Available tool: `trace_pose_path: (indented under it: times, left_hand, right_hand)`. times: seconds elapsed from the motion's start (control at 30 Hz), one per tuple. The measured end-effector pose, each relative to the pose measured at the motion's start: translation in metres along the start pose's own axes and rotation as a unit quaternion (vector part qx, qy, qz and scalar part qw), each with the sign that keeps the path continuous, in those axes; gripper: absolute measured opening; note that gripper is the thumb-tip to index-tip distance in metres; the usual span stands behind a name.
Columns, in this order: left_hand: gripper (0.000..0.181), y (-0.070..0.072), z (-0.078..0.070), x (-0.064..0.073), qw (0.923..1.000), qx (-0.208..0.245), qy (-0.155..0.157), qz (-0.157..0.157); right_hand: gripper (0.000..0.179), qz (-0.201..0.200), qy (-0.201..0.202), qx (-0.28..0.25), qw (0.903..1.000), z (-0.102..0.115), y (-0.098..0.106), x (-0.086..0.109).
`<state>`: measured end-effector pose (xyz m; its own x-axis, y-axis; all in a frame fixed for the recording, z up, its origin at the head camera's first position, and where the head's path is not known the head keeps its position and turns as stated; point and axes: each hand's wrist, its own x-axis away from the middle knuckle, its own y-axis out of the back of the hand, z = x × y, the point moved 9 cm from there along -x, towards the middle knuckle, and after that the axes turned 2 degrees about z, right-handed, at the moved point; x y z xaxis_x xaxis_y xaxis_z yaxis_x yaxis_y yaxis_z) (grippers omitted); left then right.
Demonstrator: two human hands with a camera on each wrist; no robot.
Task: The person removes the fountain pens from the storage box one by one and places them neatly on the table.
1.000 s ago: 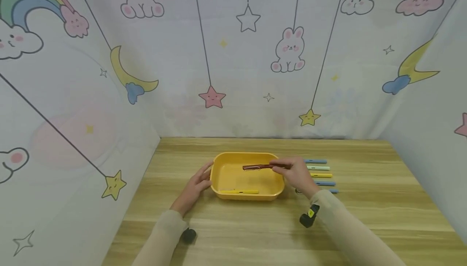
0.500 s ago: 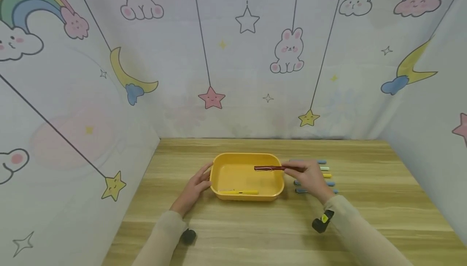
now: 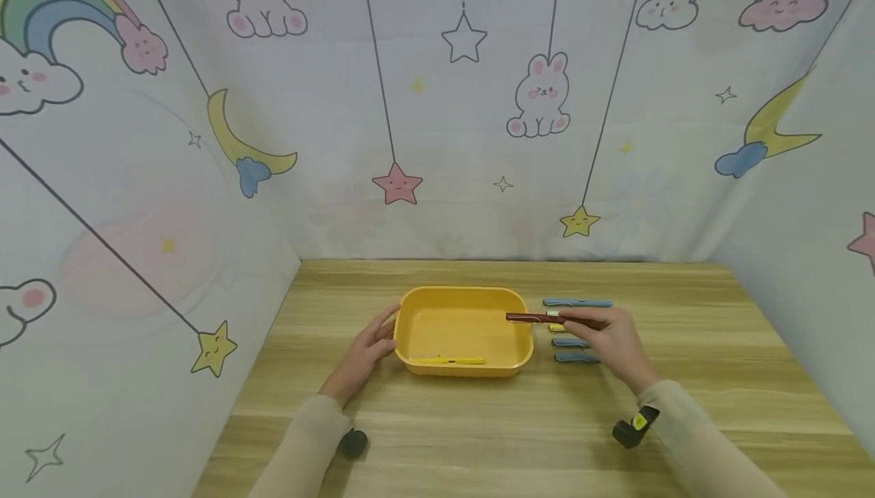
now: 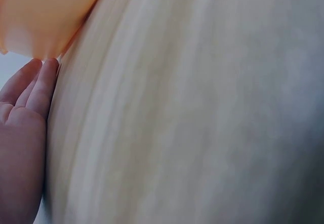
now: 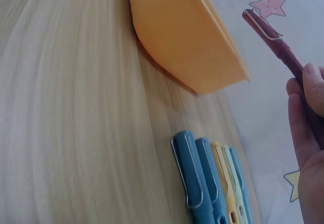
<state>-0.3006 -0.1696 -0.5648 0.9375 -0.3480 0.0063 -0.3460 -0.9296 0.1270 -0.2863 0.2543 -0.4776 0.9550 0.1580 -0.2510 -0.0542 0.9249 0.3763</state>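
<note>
My right hand point(image 3: 615, 340) pinches a dark red pen point(image 3: 529, 318) with a metal clip, its clip end pointing left. The pen is held above the right rim of a yellow plastic tray point(image 3: 465, 370). In the right wrist view, thumb and fingers grip the dark red pen point(image 5: 284, 52) by its lower part. My left hand point(image 3: 364, 352) touches the tray's left side. Its extended fingertips meet the tray wall point(image 4: 45, 26) in the left wrist view. Inside the tray, a yellow pen point(image 3: 454, 361) lies along the near wall.
Several pens lie in a row right of the tray: a blue pen point(image 3: 577, 303) at the back, then pale green, a yellow pen point(image 5: 223, 171), and a blue pen point(image 5: 187, 168) nearest. My right hand partly covers them. Printed cloth walls point(image 3: 437, 126) enclose the wooden table point(image 3: 465, 437).
My right hand has moved right with the dark red pen, from over the tray to above its right rim and the pen row. The left hand has stayed at the tray.
</note>
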Motion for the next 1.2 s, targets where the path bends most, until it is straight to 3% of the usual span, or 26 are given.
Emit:
trace_pose_path:
  times: [0.8, 0.9, 1.2]
  left_hand:
    - [0.065, -0.001, -0.002, -0.001, 1.0, -0.002, -0.001, 0.003]
    - [0.065, -0.001, -0.004, -0.001, 1.0, -0.003, -0.002, 0.003]
    - [0.065, -0.001, -0.003, -0.001, 1.0, -0.006, 0.0, 0.002]
  right_hand:
    - [0.023, -0.01, 0.014, -0.03, 0.9994, -0.016, 0.043, 0.039]
    - [0.021, -0.011, 0.01, -0.025, 0.9996, -0.021, 0.048, 0.044]
    - [0.02, -0.011, -0.018, 0.063, 0.9977, -0.042, 0.056, 0.058]
